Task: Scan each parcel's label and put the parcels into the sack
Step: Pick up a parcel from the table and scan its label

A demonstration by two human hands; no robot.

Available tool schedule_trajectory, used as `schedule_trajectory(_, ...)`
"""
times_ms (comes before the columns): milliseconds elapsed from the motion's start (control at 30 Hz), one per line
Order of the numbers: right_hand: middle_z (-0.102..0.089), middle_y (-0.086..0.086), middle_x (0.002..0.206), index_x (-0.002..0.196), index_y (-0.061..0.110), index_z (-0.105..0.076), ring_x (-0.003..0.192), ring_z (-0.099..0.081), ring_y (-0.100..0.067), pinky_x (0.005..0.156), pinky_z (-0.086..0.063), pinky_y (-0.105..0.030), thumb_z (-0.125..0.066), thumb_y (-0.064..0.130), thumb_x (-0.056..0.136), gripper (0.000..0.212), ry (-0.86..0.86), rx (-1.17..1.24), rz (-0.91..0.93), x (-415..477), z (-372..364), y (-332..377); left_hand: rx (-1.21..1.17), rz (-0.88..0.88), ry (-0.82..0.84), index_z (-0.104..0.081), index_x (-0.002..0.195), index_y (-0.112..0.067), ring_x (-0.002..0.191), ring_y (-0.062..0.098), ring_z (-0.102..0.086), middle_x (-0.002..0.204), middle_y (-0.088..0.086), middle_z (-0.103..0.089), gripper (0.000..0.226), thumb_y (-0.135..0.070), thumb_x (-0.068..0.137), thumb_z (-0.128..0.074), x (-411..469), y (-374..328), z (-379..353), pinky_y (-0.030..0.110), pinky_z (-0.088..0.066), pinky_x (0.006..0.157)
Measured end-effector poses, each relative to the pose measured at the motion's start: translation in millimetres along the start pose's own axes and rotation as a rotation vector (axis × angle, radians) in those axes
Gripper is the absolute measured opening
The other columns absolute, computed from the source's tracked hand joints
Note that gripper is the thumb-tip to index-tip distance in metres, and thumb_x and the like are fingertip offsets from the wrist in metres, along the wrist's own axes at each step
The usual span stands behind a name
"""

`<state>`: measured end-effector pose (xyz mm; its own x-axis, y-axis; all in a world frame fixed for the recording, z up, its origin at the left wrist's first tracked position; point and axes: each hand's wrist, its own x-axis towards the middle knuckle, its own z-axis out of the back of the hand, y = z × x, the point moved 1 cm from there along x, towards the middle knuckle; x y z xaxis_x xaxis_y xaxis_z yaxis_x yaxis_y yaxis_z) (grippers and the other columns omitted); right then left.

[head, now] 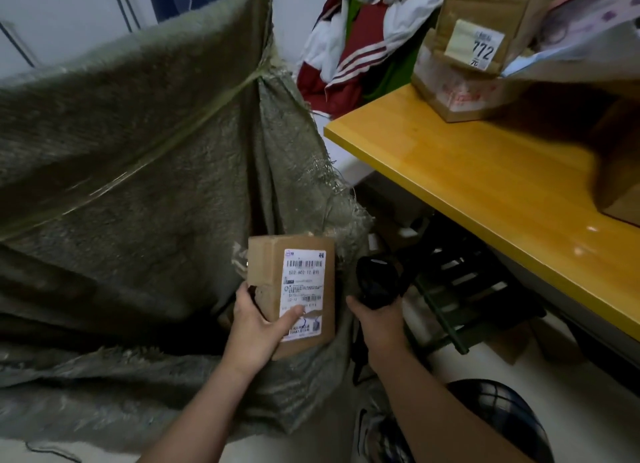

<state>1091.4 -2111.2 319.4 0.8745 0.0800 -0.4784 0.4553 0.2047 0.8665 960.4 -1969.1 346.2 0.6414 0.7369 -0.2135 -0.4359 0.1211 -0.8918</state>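
Left grip clasps a stiff, seemingly light cardboard parcel by its lower end at the sack, right grip clutching a scanner

Brown cardboard parcels: 4.
- 1 white-labelled box, in the left hand
- 1 box marked 772, stacked on 1 red-printed box
- 1 blurred box, at the right edge of the worktop

Pale plastic mailer bag: 1.
Grey-green woven sack: 1.
Black handheld scanner: 1, in the right hand.
Yellow wooden worktop: 1.
Hands: 2.
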Motion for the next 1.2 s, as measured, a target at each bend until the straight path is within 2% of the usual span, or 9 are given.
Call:
schedule_trajectory(100,-0.056,-0.015,0.133,0.144,0.002,-0.037,0.121,-0.054,-0.03,0.099,-0.045,-0.035,-0.085,0.014,0.07,0.089,0.021,0.001,-0.072,-11,-3,-6,0.046,0.082,0.057,-0.03,0.127,-0.027,0.118,0.018,-0.051,0.13,0.002,-0.047,0.084,-0.04,0.065,-0.086,-18,7,2,0.038,-0.042,0.103)
schedule_trajectory(200,-0.062,-0.021,0.119,0.141,-0.002,-0.039,0.106,-0.061,-0.033,0.09,-0.051,-0.041,-0.074,-0.003,0.074,0.076,0.033,0.007,-0.17,-26,-5,-13,0.104,0.169,0.11,-0.03,0.12,-0.03,0.111,0.02,-0.056,0.126,0.004,-0.052,0.078,-0.042,0.066,-0.085,-28,13,7,0.04,-0.046,0.1)
schedule_trajectory(333,-0.066,-0.022,0.103,0.123,-0.003,-0.055,0.094,-0.064,-0.036,0.082,-0.054,-0.046,-0.067,-0.006,0.077,0.048,0.114,0.017,-0.162,-51,5,7,0.216,0.174,0.029,-0.033,0.133,-0.02,0.111,0.024,-0.056,0.127,0.007,-0.053,0.09,-0.043,0.064,-0.085,-20,2,26,0.045,-0.047,0.097)
schedule_trajectory(400,-0.069,-0.02,0.097,0.113,0.002,-0.063,0.09,-0.067,-0.036,0.079,-0.057,-0.048,-0.066,-0.006,0.077,0.037,0.199,0.178,-0.121,-66,11,44,0.345,0.129,-0.015,-0.028,0.14,-0.02,0.117,0.029,-0.051,0.133,0.01,-0.045,0.099,-0.046,0.063,-0.084,-6,-18,40,0.046,-0.045,0.099)
schedule_trajectory(533,-0.075,-0.004,0.09,0.104,0.011,-0.07,0.083,-0.072,-0.02,0.058,-0.057,-0.031,-0.065,-0.006,0.072,0.036,0.464,0.548,0.121,-108,30,122,0.598,0.053,-0.056,-0.026,0.141,-0.021,0.121,0.036,-0.047,0.136,0.015,-0.041,0.105,-0.059,0.06,-0.08,19,-66,72,0.047,-0.043,0.099)
schedule_trajectory(667,-0.075,-0.007,0.09,0.111,0.013,-0.067,0.079,-0.072,-0.023,0.057,-0.056,-0.033,-0.062,-0.006,0.082,0.035,0.324,0.428,-0.035,-130,79,100,0.651,0.043,-0.049,-0.024,0.142,-0.022,0.122,0.037,-0.046,0.138,0.015,-0.04,0.108,-0.06,0.059,-0.081,10,-76,83,0.048,-0.042,0.1)
schedule_trajectory(867,-0.07,-0.015,0.092,0.101,0.006,-0.067,0.085,-0.067,-0.032,0.064,-0.053,-0.036,-0.065,-0.001,0.08,0.023,0.134,0.335,-0.156,-135,115,66,0.526,0.051,0.005,-0.019,0.147,-0.02,0.127,0.035,-0.041,0.139,0.016,-0.038,0.111,-0.061,0.063,-0.078,-21,-46,64,0.048,-0.038,0.105)
schedule_trajectory(1067,-0.069,-0.01,0.087,0.095,0.006,-0.068,0.082,-0.066,-0.027,0.061,-0.052,-0.033,-0.066,-0.001,0.08,0.017,0.025,0.345,-0.095,-130,130,64,0.606,0.054,0.097,-0.011,0.149,-0.024,0.125,0.037,-0.041,0.141,0.016,-0.035,0.102,-0.059,0.073,-0.069,-24,-38,42,0.048,-0.037,0.104)
schedule_trajectory(1200,-0.068,-0.009,0.091,0.103,0.007,-0.065,0.082,-0.065,-0.026,0.063,-0.051,-0.033,-0.066,0.0,0.082,0.022,-0.033,0.323,-0.082,-126,139,50,0.672,0.041,0.305,-0.014,0.149,-0.033,0.127,0.039,-0.04,0.149,0.014,-0.006,0.101,-0.055,0.071,-0.074,-21,-33,26,0.04,-0.041,0.104)
